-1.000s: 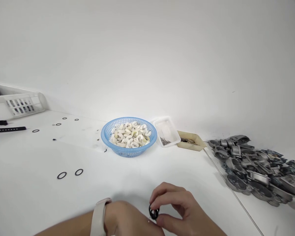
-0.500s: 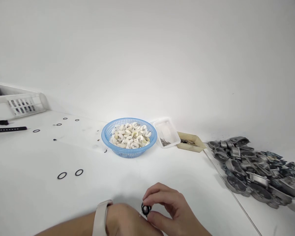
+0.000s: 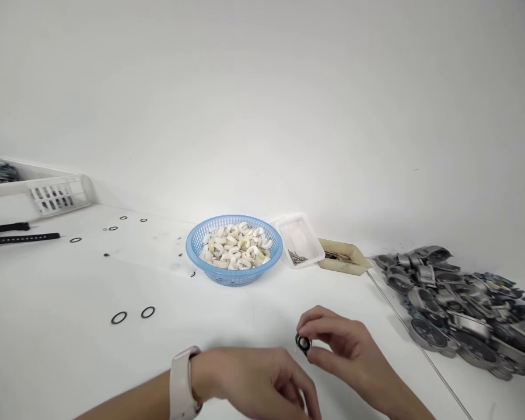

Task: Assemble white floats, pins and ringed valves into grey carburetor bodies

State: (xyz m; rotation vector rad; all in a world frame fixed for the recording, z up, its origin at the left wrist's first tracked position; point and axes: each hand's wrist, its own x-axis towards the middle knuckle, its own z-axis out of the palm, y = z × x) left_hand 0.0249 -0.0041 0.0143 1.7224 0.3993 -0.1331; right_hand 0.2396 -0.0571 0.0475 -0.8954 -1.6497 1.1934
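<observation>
My right hand [image 3: 345,347] pinches a small round part with a black rim and a paler middle [image 3: 303,343] between thumb and fingertips, just above the white table. Left of it is my left hand [image 3: 254,376], with a pale-banded watch [image 3: 184,382] on the wrist. Its fingers curl downward, and the tips are cut off at the bottom edge, so what they hold, if anything, is hidden. Two thin black rings, a left one [image 3: 119,318] and a right one [image 3: 148,312], lie flat on the table farther left.
A blue basket [image 3: 235,280] of white curved pieces stands at the back. Beside it are a white tray [image 3: 304,233] with thin metal pins and a yellowish tray [image 3: 354,259]. Grey metal cases [image 3: 455,309] are heaped right. Black straps [image 3: 21,238] and a white bin [image 3: 85,189] are left.
My right hand has moved right and slightly up with the small round part, away from my left hand. The left hand has turned, and its curled fingers now show. The view has shifted slightly.
</observation>
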